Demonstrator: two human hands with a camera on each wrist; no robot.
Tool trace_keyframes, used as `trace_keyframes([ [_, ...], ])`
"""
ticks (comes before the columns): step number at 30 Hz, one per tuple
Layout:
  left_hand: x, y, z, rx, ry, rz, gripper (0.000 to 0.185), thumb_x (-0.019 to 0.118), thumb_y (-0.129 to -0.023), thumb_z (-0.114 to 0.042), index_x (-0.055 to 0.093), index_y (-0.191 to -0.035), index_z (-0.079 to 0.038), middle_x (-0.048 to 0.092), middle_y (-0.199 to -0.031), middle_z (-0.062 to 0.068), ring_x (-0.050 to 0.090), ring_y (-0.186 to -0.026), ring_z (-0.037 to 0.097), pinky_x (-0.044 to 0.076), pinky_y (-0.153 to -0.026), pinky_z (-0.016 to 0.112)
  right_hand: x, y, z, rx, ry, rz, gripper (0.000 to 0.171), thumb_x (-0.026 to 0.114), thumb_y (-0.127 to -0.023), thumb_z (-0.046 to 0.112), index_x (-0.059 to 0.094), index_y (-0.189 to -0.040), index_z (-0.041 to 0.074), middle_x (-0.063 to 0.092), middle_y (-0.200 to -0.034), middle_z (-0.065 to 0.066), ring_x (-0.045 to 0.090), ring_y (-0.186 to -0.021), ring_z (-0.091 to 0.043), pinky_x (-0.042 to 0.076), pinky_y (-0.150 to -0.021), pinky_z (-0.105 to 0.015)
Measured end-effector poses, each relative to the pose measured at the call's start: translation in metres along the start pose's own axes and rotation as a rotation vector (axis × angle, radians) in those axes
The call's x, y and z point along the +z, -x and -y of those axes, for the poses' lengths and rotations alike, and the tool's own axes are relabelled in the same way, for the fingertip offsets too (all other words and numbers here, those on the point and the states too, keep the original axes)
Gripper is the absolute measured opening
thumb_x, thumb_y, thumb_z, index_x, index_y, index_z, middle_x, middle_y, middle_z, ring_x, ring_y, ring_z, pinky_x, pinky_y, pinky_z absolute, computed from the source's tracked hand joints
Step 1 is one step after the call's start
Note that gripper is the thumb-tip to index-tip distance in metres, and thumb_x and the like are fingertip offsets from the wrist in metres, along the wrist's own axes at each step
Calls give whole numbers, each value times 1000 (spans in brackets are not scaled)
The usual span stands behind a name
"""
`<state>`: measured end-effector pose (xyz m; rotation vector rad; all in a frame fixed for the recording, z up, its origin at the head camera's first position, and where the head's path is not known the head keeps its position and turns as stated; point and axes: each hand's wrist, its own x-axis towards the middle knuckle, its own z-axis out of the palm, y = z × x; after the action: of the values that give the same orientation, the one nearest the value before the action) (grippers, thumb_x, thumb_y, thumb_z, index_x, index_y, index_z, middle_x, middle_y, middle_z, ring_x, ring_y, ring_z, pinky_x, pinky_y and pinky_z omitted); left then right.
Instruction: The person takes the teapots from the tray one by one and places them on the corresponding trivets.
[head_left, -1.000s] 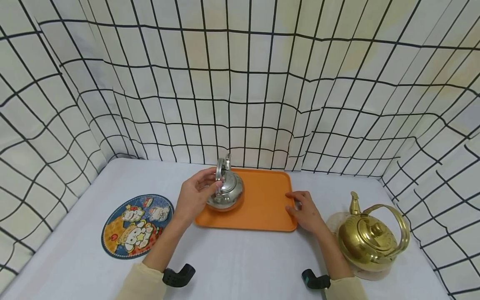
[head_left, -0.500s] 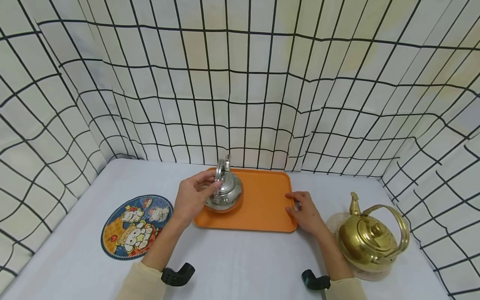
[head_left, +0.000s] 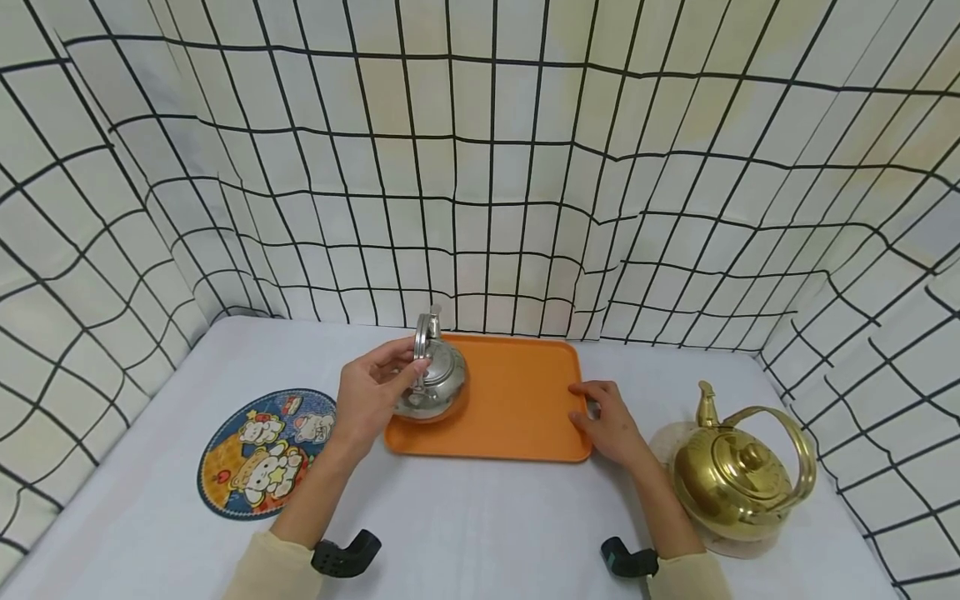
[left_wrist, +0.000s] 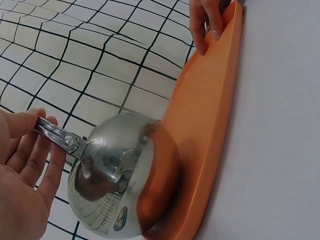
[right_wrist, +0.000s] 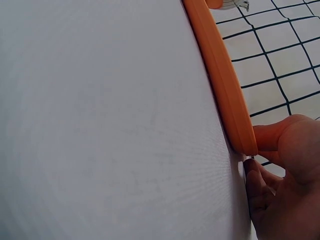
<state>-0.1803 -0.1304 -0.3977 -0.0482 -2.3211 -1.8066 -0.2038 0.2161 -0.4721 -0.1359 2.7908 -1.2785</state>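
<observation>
My left hand (head_left: 372, 392) pinches the upright handle of a small shiny silver teapot (head_left: 441, 379) between thumb and fingers. The teapot stands upright over the left end of an orange tray (head_left: 517, 392), its spout towards the back. In the left wrist view, the teapot's round body (left_wrist: 112, 170) mirrors the orange tray surface close beneath it, and the handle lies between thumb and fingertips. My right hand (head_left: 611, 423) grips the tray's right edge; the right wrist view shows the thumb over the rim (right_wrist: 237, 120) and fingers at its outer side.
A gold kettle (head_left: 738, 483) on a round pale mat stands right of the right forearm. Left of the left forearm lies a round cartoon-patterned mat (head_left: 258, 450). White cloth (head_left: 480, 525) covers the table, with a black-gridded white curtain (head_left: 510, 167) behind and at the sides.
The left hand has shifted the silver teapot a little to the left over the tray. The right hand stays at the tray's right edge. The head view has turned very slightly.
</observation>
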Motion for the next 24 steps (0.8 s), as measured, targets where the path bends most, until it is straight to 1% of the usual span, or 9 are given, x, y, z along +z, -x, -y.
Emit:
trace_keyframes([
  [4,-3,1,-1,2,0,-9,34,77,-96,-23,74,-128,-13,72,-103,1,67,-96,4,54,-91,11,0,-1,-1,-9,5,-8,40,67,-99,3,62,-138,0,46,-143,-23,51,-136,-40,47,-114,-56],
  [9,-7,1,0,20,-21,-2,34,77,-96,-22,73,-128,-12,72,-105,1,67,-96,3,54,-92,11,1,-1,-2,-18,3,-10,40,67,-99,3,62,-138,-1,46,-142,-24,51,-135,-40,48,-114,-56],
  [13,-11,2,1,9,-21,3,34,76,-97,-21,73,-129,-11,72,-103,-3,67,-96,2,55,-89,11,1,0,-2,-12,5,-4,40,67,-99,3,62,-138,-1,46,-142,-24,51,-135,-41,48,-114,-56],
  [15,-12,2,1,13,-21,6,34,76,-97,-20,73,-129,-10,71,-103,-5,67,-97,2,55,-89,11,2,0,-2,-9,11,-3,40,67,-99,3,62,-138,0,45,-142,-24,50,-136,-40,48,-114,-57],
  [17,-13,2,1,17,-14,11,34,76,-97,-20,73,-129,-10,71,-103,-5,67,-97,2,55,-91,11,2,0,-2,-4,10,-7,40,67,-99,3,61,-139,0,45,-143,-24,50,-136,-40,48,-114,-56],
  [22,-16,4,0,13,-12,-3,35,75,-98,-18,72,-131,-9,72,-106,-1,66,-97,1,53,-93,9,1,-1,-3,-1,11,-12,40,67,-99,3,61,-139,0,45,-142,-23,50,-137,-40,47,-115,-57],
  [24,-18,5,0,17,-12,-5,35,74,-98,-19,71,-132,-9,72,-107,-2,66,-98,1,53,-93,9,1,-1,-2,-3,11,-9,40,67,-99,3,61,-139,1,45,-142,-23,50,-136,-40,47,-116,-57],
])
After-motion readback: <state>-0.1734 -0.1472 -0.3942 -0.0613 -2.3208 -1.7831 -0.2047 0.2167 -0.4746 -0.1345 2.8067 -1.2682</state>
